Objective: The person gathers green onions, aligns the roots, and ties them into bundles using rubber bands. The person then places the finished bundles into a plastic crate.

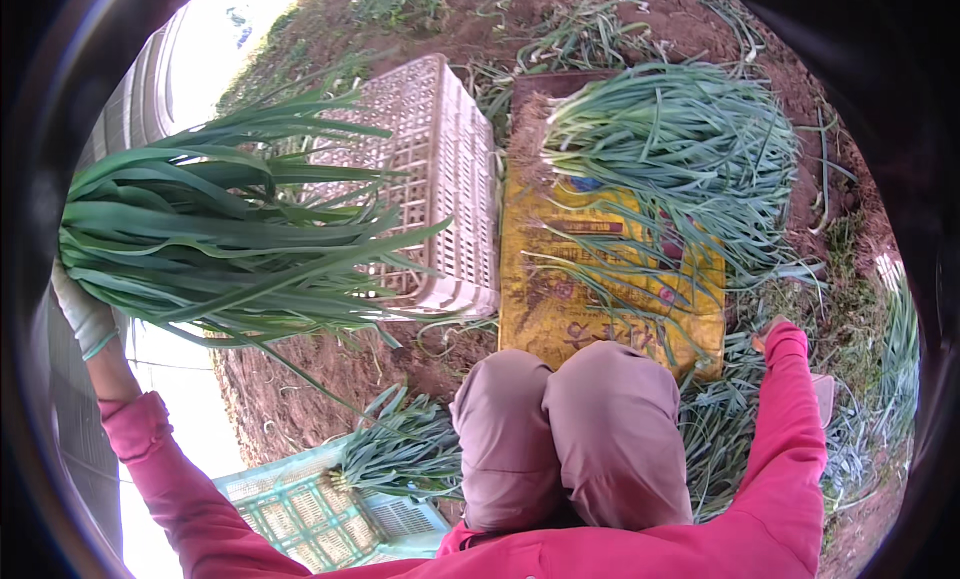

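Observation:
My left hand (81, 309), in a pale glove, is raised at the far left and grips a thick bundle of long-leaved allium greens (225, 234). The leaves fan out to the right, over a white plastic lattice crate (469, 204). Low on the right, my right hand (766, 331) shows only in part beyond its pink cuff; whether it holds anything is hidden. Close by it lie more loose greens (720, 436). Before my knees a yellow printed sack (600, 279) lies flat, with a heap of slimmer greens (675, 136) on it, roots pointing left.
A green plastic crate (315, 519) with greens (405, 451) across its edge stands low on the left. Scattered stalks (585, 38) lie on the brown soil (480, 23) beyond the sack. Another bunch (896, 339) stands at the far right.

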`<control>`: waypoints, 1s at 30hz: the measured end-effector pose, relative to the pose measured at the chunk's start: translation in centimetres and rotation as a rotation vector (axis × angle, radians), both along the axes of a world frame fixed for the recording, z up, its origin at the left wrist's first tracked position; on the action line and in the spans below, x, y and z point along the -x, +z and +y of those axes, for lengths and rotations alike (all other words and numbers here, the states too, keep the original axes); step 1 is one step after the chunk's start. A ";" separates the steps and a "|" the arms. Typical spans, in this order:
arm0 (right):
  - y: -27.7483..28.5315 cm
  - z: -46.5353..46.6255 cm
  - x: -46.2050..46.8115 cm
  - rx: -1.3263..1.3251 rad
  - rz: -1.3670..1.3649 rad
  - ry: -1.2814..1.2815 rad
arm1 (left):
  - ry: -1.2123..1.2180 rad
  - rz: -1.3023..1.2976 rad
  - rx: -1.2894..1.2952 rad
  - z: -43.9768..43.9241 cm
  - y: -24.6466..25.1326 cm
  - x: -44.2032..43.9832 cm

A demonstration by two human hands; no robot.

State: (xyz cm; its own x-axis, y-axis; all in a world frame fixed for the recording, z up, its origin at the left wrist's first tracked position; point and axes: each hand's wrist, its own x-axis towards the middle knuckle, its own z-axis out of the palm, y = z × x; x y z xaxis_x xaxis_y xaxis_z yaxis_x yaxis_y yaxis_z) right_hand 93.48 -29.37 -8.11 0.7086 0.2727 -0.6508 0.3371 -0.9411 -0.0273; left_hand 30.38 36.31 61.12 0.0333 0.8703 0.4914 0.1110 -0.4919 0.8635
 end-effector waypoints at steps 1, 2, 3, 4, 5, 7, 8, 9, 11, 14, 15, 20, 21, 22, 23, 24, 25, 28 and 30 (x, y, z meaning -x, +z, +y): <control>0.1 -0.3 -0.1 0.108 0.006 0.050 | -0.086 -0.026 -0.065 -0.9 1.7 0.5; 0.9 0.0 -0.3 0.238 -0.016 0.089 | -0.004 -0.068 -0.044 -1.9 2.7 1.1; 2.5 0.3 0.5 0.215 -0.180 0.217 | -0.004 -0.096 -0.064 -2.9 3.7 1.5; 4.9 1.3 0.4 0.164 -0.163 0.288 | 0.000 -0.098 -0.072 -3.9 4.6 1.7; 7.8 2.9 0.6 0.170 -0.142 0.354 | 0.019 -0.134 -0.082 -4.9 5.4 1.9; 14.3 6.7 2.4 -0.364 -0.403 0.077 | 0.007 -0.154 -0.123 -7.0 6.7 2.3; 17.9 8.9 3.2 -0.525 -0.363 0.062 | -0.004 -0.158 -0.134 -8.1 7.2 2.5; 21.5 10.8 4.6 -0.741 -0.277 0.061 | 0.007 -0.173 -0.135 -9.1 7.6 2.6; 28.5 14.0 8.5 -1.164 -0.031 0.091 | 0.002 -0.207 -0.157 -11.3 8.2 2.8; 38.1 16.2 16.7 -1.538 0.613 0.285 | -0.048 -0.258 -0.230 -14.4 8.3 3.1; 40.9 16.1 19.6 -1.521 0.886 0.284 | -0.082 -0.255 -0.227 -15.3 8.2 3.2; 48.3 19.7 34.2 -1.207 1.550 0.629 | -0.022 -0.265 -0.300 -19.0 7.4 3.7; 48.4 20.0 36.6 -1.203 1.562 0.640 | -0.005 -0.276 -0.282 -19.5 7.3 3.9; 48.3 20.3 38.0 -1.150 1.597 0.601 | 0.026 -0.276 -0.302 -20.0 7.2 4.3; 47.8 20.5 39.0 -1.097 1.628 0.563 | 0.031 -0.269 -0.329 -20.4 7.1 4.8; 47.2 20.5 39.7 -1.176 1.617 0.562 | 0.036 -0.261 -0.354 -20.7 7.0 5.5; 46.5 20.3 40.3 -1.235 1.636 0.545 | 0.040 -0.277 -0.375 -21.0 6.9 6.1; 45.3 19.8 41.3 -1.162 1.653 0.354 | -0.053 -0.353 -0.220 -21.5 6.6 8.6; 45.5 19.6 42.0 -1.263 1.648 0.250 | -0.033 -0.366 -0.211 -21.5 6.5 9.9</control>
